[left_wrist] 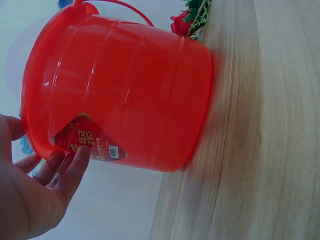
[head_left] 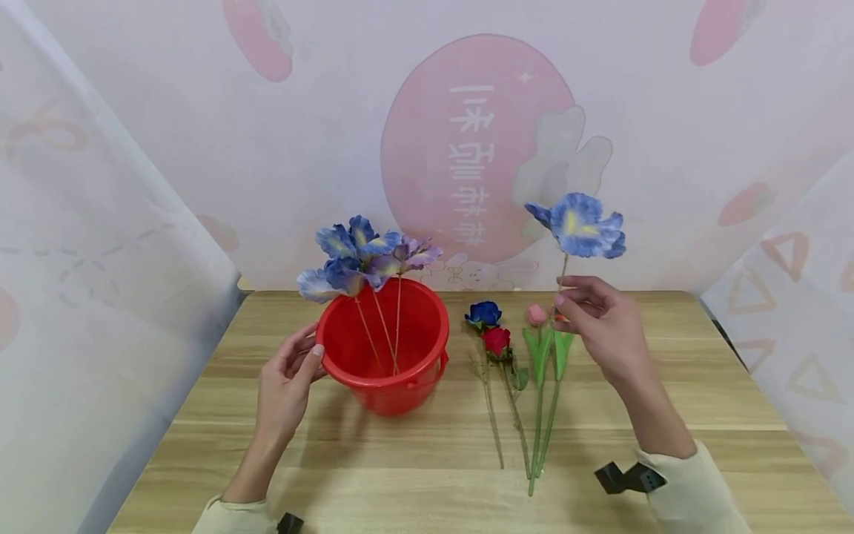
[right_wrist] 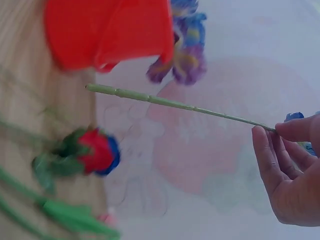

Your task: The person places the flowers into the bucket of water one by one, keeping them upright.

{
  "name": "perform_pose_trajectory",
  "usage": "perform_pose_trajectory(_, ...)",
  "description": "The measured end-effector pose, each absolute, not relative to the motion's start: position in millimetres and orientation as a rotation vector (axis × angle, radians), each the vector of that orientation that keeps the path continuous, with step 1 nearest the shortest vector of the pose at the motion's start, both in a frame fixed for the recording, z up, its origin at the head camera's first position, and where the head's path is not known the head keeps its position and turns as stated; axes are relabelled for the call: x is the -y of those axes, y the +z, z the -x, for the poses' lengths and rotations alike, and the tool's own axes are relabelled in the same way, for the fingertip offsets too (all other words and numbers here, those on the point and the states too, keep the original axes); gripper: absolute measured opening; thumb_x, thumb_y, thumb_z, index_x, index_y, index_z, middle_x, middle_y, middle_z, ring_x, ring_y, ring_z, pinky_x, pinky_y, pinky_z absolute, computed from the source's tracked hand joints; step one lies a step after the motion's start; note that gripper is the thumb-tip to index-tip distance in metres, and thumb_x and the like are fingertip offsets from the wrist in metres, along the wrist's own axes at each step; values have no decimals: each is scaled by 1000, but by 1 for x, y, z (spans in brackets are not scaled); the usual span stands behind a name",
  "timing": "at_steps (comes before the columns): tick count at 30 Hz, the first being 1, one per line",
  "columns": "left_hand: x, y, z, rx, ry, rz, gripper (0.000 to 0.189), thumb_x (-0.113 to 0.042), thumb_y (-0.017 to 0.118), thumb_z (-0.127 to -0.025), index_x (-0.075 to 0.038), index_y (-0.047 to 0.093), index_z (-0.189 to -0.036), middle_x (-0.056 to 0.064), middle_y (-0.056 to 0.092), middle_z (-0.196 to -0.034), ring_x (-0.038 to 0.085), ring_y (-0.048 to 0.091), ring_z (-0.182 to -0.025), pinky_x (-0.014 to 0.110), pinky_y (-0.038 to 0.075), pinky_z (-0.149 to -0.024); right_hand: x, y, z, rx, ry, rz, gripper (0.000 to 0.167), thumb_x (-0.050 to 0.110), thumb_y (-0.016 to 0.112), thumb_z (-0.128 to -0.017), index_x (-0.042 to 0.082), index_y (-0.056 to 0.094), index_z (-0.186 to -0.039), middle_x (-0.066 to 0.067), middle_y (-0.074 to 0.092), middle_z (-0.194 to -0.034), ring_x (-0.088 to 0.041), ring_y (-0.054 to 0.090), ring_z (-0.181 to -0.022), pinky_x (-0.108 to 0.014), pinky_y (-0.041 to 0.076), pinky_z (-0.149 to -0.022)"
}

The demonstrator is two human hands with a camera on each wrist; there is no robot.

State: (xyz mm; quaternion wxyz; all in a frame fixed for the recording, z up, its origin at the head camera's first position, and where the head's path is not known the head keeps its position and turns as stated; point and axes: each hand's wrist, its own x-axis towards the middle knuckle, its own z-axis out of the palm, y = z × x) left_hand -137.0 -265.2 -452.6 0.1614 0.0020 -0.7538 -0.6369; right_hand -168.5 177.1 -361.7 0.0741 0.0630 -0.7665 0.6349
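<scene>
My right hand (head_left: 603, 322) pinches the thin green stem (right_wrist: 200, 109) of a blue artificial iris (head_left: 579, 226) between thumb and fingertips. The bloom stands above the hand, and the stem's bare lower end points down in the right wrist view. At the left, my left hand (head_left: 288, 382) grips the rim of a red plastic bucket (head_left: 394, 400), thumb at the lip and fingers against the outer wall by a label (left_wrist: 92, 140). Inside the bucket lean blue irises (head_left: 343, 259) and a purple iris (head_left: 416, 254), their blooms above the rim.
Right of the bucket, a blue rose (head_left: 483, 314), a red rose (head_left: 497, 343) and a pink tulip (head_left: 537, 315) lie on the wooden table (head_left: 414, 482). Another tulip, with green leaves (head_left: 562, 352), lies partly behind my right hand. A printed cloth (head_left: 320, 148) hangs behind the table.
</scene>
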Motion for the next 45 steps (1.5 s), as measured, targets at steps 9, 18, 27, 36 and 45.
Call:
perform_pose_trajectory(9, 265, -451, 135, 2161, -1829, -13, 45, -17, 65, -108, -7, 60, -152, 11, 69, -130, 10, 77, -110, 21, 66, -83, -133, -327, 179, 2237, 1976, -329, 35, 15, 71, -105, 0, 65, -136, -6, 72, -104, -12, 78, -85, -29, 69, -72)
perform_pose_trajectory(18, 265, -451, 135, 2163, -1825, -15, 44, -17, 65, -109, -7, 60, -151, 11, 69, -130, 11, 76, -110, 22, 66, -83, -92, -303, 194, 2211, 2003, -418, 32, 13, 71, -105, 4, 67, -135, -11, 70, -108, -16, 78, -91, -25, 68, -72)
perform_pose_trajectory(27, 265, -450, 136, 2160, -1833, -24, 45, -18, 66, -108, -8, 60, -151, 12, 69, -131, 10, 77, -110, 22, 66, -83, -57, -289, 195, 2187, 1996, -568, 32, 9, 72, -103, 4, 69, -134, -22, 74, -119, -35, 77, -100, -36, 70, -80)
perform_pose_trajectory(36, 266, -450, 136, 2163, -1845, -6, 45, -17, 65, -109, -7, 59, -152, 14, 68, -132, 8, 76, -110, 22, 66, -84, -35, -286, 199, 2211, 1992, -582, 30, 10, 72, -103, 5, 70, -133, -17, 75, -118, -37, 77, -102, -35, 70, -79)
perform_pose_trajectory(45, 265, -451, 136, 2157, -1835, -10, 45, -17, 65, -108, -7, 60, -151, 13, 69, -131, 7, 76, -109, 22, 66, -83, -15, -289, 218, 2196, 1979, -598, 29, 10, 71, -104, 4, 72, -133, -19, 75, -115, -33, 77, -96, -46, 69, -87)
